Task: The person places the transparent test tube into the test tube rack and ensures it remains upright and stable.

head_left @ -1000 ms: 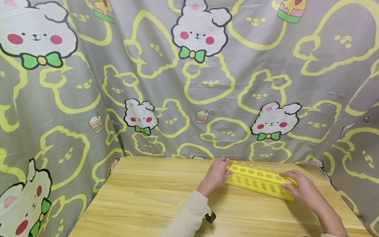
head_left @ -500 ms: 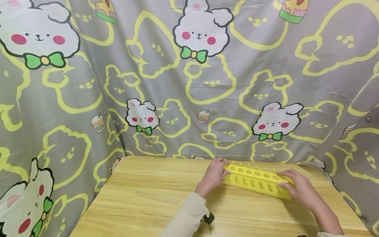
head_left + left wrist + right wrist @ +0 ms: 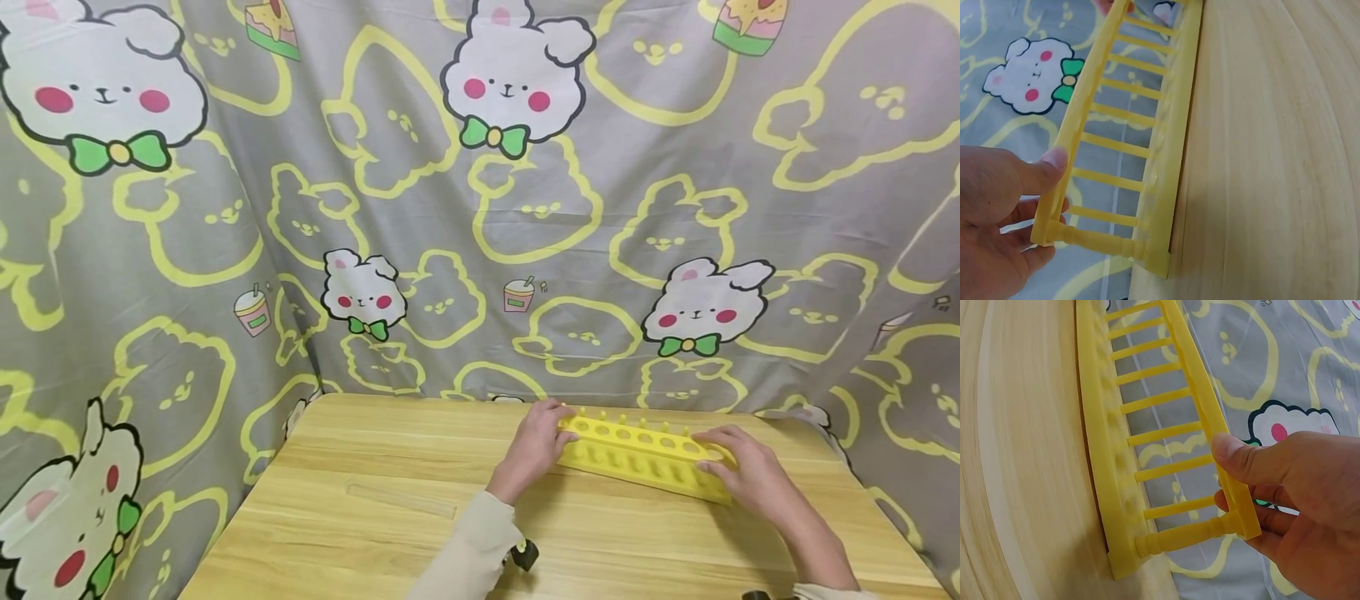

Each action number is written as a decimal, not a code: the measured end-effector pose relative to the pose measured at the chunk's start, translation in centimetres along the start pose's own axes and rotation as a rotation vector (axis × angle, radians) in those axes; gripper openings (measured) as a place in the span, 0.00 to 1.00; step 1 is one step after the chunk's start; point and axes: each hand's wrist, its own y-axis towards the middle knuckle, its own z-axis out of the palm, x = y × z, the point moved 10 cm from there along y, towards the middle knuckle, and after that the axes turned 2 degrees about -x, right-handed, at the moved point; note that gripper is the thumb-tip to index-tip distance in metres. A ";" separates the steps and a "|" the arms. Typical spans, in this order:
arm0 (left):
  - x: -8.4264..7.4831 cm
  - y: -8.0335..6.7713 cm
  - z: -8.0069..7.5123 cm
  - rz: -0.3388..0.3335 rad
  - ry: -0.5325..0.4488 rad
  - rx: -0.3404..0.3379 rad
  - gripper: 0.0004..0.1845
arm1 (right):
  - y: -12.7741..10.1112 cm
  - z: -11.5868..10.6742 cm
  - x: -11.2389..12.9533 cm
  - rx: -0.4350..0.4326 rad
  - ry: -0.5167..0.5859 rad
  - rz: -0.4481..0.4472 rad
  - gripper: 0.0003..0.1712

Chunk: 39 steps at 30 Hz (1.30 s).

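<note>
A yellow test tube rack [image 3: 634, 450], with a row of round holes along its top and short pegs at the back, stands near the far right of the table. My left hand [image 3: 528, 443] grips its left end; in the left wrist view the thumb lies on the top bar [image 3: 1074, 125] and fingers curl beneath it. At the other end, my right hand [image 3: 752, 472] pinches the same bar, thumb over it and fingers under, as the right wrist view shows. Left of the hands lies a clear tube [image 3: 401, 499], flat on the wood. No tubes show in the rack.
The wooden table [image 3: 315, 550] ends at a grey curtain [image 3: 420, 225] with rabbit prints, close behind the rack. A small black device [image 3: 525, 554] sits by the left wrist, and part of another dark one [image 3: 756, 595] shows near the right wrist.
Both hands have moved the rack a little to the left, keeping hold of its ends. The clear tube stays on the table. The head view has shifted slightly.
</note>
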 end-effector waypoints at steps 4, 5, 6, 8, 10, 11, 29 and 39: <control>0.3 -0.2 -0.2 -0.005 -0.016 -0.006 0.19 | 0.2 0.4 0.2 0.011 0.010 0.006 0.24; 0.4 -0.2 -0.3 -0.005 -0.021 -0.009 0.19 | 0.2 0.4 0.2 0.012 0.012 0.008 0.24; 0.4 -0.3 -0.4 -0.004 -0.026 -0.013 0.19 | 0.2 0.5 0.2 0.013 0.013 0.009 0.24; 0.5 -0.4 -0.5 -0.004 -0.032 -0.019 0.19 | 0.3 0.6 0.3 0.019 0.016 0.011 0.24; 0.6 -0.5 -0.7 -0.003 -0.033 -0.029 0.19 | 0.4 0.8 0.3 0.024 0.021 0.014 0.24; 0.6 -0.6 -0.8 -0.006 -0.031 -0.031 0.19 | 0.4 0.8 0.3 0.026 0.026 0.016 0.24; 1.8 -2.0 -1.8 -0.022 -0.076 -0.084 0.19 | 0.9 1.9 1.7 0.038 0.054 0.017 0.23; 3.0 -2.9 -2.6 -0.040 -0.102 -0.119 0.19 | 1.4 2.5 2.6 0.023 0.070 -0.011 0.24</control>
